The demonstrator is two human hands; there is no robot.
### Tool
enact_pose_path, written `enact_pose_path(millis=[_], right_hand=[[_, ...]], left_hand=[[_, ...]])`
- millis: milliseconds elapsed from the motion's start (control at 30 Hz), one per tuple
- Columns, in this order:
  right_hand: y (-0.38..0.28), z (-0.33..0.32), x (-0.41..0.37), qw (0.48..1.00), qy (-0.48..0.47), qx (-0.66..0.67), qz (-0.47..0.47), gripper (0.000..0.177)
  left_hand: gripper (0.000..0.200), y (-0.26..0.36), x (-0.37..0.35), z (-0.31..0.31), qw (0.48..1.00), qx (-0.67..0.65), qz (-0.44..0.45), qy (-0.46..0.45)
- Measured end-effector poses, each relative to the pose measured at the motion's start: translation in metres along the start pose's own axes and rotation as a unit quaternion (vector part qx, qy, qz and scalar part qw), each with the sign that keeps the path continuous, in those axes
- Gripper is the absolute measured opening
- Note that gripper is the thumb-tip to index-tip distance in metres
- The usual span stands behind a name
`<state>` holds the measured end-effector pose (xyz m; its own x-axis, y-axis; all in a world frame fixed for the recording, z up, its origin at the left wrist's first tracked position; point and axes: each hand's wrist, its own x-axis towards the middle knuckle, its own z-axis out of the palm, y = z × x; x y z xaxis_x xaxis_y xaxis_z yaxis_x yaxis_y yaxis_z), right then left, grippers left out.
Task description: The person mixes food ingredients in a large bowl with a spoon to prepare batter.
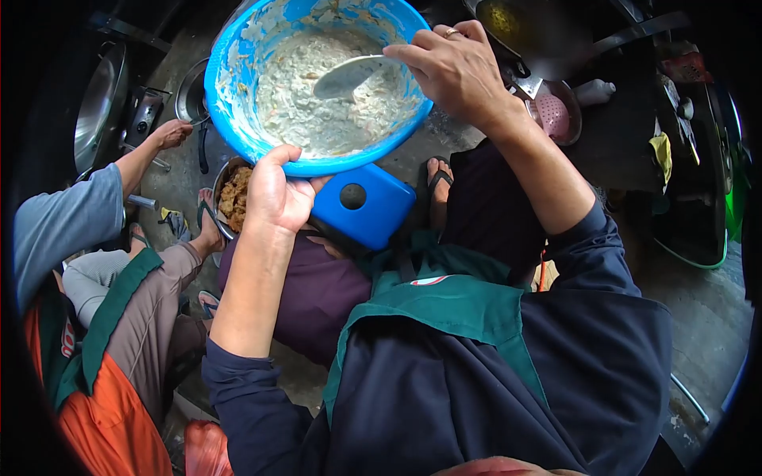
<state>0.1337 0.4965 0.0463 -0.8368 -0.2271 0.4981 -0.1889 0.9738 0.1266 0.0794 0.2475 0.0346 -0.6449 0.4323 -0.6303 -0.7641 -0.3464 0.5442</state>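
A large blue plastic basin [349, 164] is tilted toward me, its inside coated with thick, pale, lumpy batter [294, 87]. My left hand [279, 194] grips the near rim, thumb on top and fingers beneath. Over the basin's right side, my right hand [456, 75] is closed around the handle end of a large spoon [347, 78]. The spoon's bowl rests low over the batter, its edge smeared with it. Just below the basin is a blue plastic stool [385, 210] with a round hole in its top.
At left a co-worker's hand [172, 133] holds a pan's handle, near a large wok [101, 111] and a stove [145, 111]. A pot of browned fried pieces [233, 198] sits by their feet. Upper right has a pan of oil [502, 22], a pink strainer [552, 115] and a white bottle [594, 93].
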Motion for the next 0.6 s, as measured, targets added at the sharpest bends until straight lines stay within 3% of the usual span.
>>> enact_pose_path(millis=[200,600], right_hand=[[-0.006,-0.006,-0.002,0.999,0.026,0.029,0.006,0.032],[0.008,0.003,0.01,0.991,-0.044,0.113,0.056,0.028]], left_hand=[[0.048,0.002,-0.005,-0.001,1.0,-0.016,-0.004,-0.011],[0.05,0.012,0.002,-0.007,0.998,-0.002,-0.054,0.04]])
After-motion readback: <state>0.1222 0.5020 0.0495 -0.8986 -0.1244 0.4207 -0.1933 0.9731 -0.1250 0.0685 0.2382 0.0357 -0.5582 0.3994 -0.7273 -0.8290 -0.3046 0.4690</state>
